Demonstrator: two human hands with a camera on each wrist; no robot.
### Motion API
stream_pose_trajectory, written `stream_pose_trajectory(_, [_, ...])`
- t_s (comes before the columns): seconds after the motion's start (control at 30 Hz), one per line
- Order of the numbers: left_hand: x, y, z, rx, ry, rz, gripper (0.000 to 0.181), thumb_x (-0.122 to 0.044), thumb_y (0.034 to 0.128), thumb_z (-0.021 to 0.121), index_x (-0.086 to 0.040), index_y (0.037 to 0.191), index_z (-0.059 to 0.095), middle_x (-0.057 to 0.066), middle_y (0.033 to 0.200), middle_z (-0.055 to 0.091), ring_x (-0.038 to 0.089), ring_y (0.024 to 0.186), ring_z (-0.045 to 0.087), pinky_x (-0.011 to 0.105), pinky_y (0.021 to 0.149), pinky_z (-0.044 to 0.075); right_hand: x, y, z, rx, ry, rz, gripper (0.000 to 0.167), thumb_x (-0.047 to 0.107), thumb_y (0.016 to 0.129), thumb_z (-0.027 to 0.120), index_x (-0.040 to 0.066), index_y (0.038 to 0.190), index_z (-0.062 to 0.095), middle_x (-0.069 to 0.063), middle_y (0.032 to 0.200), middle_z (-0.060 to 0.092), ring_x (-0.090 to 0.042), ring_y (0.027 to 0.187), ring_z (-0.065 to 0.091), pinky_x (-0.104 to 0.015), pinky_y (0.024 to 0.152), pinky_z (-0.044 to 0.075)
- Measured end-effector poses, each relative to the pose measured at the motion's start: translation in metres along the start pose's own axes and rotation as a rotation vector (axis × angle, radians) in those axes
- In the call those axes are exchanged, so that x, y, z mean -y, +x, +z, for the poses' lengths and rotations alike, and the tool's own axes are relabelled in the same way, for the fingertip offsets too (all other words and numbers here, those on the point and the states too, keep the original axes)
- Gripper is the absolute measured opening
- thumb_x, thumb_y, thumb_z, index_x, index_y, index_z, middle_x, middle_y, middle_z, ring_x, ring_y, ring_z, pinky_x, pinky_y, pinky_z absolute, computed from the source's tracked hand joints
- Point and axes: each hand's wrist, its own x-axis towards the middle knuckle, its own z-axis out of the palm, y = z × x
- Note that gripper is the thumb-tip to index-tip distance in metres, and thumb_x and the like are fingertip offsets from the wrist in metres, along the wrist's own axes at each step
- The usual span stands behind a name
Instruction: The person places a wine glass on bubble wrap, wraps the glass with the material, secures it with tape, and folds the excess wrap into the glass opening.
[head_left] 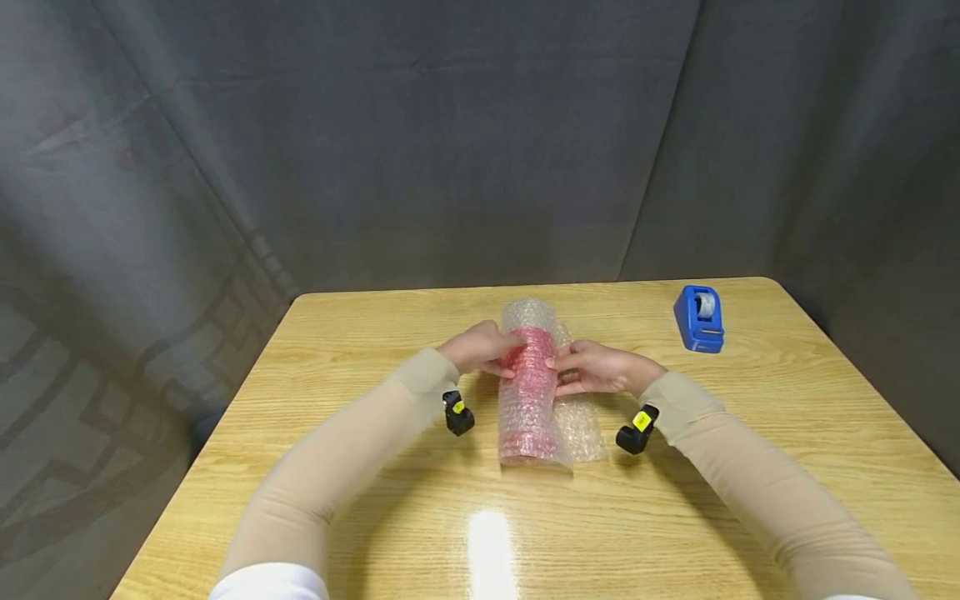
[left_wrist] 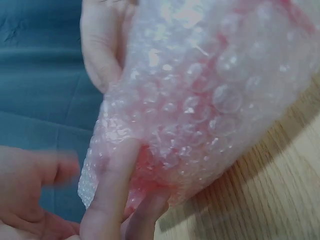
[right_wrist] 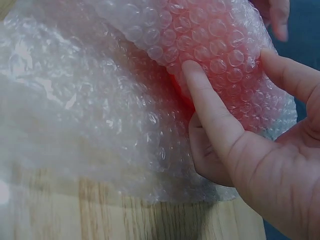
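Note:
A red item [head_left: 534, 354] shows through a roll of clear bubble wrap [head_left: 528, 417] lying lengthwise on the table; its kind cannot be told. My left hand [head_left: 480, 348] is at the roll's left side. In the left wrist view its fingers [left_wrist: 112, 187] lie fairly straight against the wrap, and the blurred thumb stands off it. From the right, my right hand [head_left: 596, 368] holds the wrap. The right wrist view has its thumb and index finger [right_wrist: 212, 107] on the bubbles, other fingers tucked beneath. A loose flap of wrap [right_wrist: 90, 110] spreads out beside the roll.
A blue tape dispenser [head_left: 699, 321] with a roll of tape stands toward the back right of the wooden table [head_left: 360, 333]. Grey curtains [head_left: 450, 150] hang behind the table and along its sides.

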Motion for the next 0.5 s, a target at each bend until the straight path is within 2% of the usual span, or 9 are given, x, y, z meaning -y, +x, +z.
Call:
stream_pose_trajectory(0.07, [0.001, 0.0, -0.002, -0.007, -0.032, -0.017, 0.019, -0.008, 0.099, 0.049, 0.01, 0.107, 0.049, 0.011, 0.092, 0.052, 0.014, 0.062, 0.063, 0.022, 0.066, 0.06, 0.0, 0.0, 0.0, -0.006, 0.003, 0.001, 0.017, 0.005, 0.102, 0.041, -0.006, 0.115, 0.045, -0.013, 0.106, 0.056, -0.022, 0.098, 0.06, -0.034, 0.095, 0.055])
stream_pose_trajectory(0.13, [0.001, 0.001, -0.004, -0.014, -0.061, -0.03, 0.008, 0.002, 0.0964, 0.045, 0.005, 0.09, 0.048, 0.011, 0.09, 0.048, 0.016, 0.061, 0.062, 0.023, 0.067, 0.06, 0.0, 0.0, 0.001, -0.016, 0.007, 0.002, 0.017, 0.005, 0.102, 0.041, -0.007, 0.114, 0.046, -0.013, 0.105, 0.056, -0.023, 0.097, 0.06, -0.034, 0.094, 0.055])
stream_pose_trajectory(0.2, [0.003, 0.001, -0.006, -0.017, -0.071, -0.03, 0.021, 0.01, 0.0921, 0.043, 0.0, 0.073, 0.042, 0.011, 0.087, 0.046, 0.016, 0.059, 0.063, 0.024, 0.068, 0.061, 0.0, 0.001, 0.002, -0.024, 0.011, 0.003, 0.016, 0.005, 0.102, 0.042, -0.006, 0.112, 0.046, -0.013, 0.105, 0.056, -0.022, 0.096, 0.06, -0.034, 0.094, 0.055])
stream_pose_trajectory(0.27, [0.005, 0.002, -0.007, -0.029, -0.074, -0.029, 0.025, 0.014, 0.0892, 0.045, 0.0, 0.068, 0.043, 0.01, 0.085, 0.047, 0.016, 0.059, 0.062, 0.024, 0.068, 0.061, 0.0, 0.001, 0.002, -0.023, 0.01, 0.001, 0.016, 0.005, 0.102, 0.042, -0.006, 0.113, 0.046, -0.013, 0.105, 0.056, -0.022, 0.096, 0.06, -0.034, 0.094, 0.055])
stream_pose_trajectory(0.33, [0.008, 0.004, -0.008, -0.042, -0.078, -0.022, 0.022, 0.014, 0.0893, 0.048, 0.002, 0.071, 0.05, 0.009, 0.083, 0.05, 0.015, 0.06, 0.062, 0.024, 0.068, 0.061, -0.001, 0.001, 0.002, -0.025, 0.01, 0.001, 0.017, 0.005, 0.102, 0.043, -0.006, 0.113, 0.047, -0.014, 0.105, 0.056, -0.023, 0.096, 0.06, -0.034, 0.094, 0.055])
stream_pose_trajectory(0.43, [0.012, 0.008, -0.009, -0.07, -0.06, -0.05, 0.01, 0.008, 0.0919, 0.056, 0.002, 0.084, 0.057, 0.007, 0.081, 0.055, 0.013, 0.061, 0.06, 0.022, 0.064, 0.06, -0.001, 0.001, 0.001, -0.023, 0.005, -0.001, 0.018, 0.005, 0.102, 0.043, -0.007, 0.114, 0.047, -0.014, 0.105, 0.056, -0.023, 0.096, 0.06, -0.035, 0.094, 0.055])
stream_pose_trajectory(0.5, [0.015, 0.01, -0.009, -0.08, -0.039, -0.074, 0.008, 0.003, 0.0937, 0.058, 0.001, 0.086, 0.055, 0.006, 0.079, 0.055, 0.012, 0.061, 0.058, 0.022, 0.063, 0.06, -0.001, 0.0, 0.001, -0.026, 0.005, -0.003, 0.017, 0.005, 0.102, 0.043, -0.007, 0.112, 0.048, -0.014, 0.105, 0.056, -0.023, 0.096, 0.06, -0.035, 0.094, 0.055])
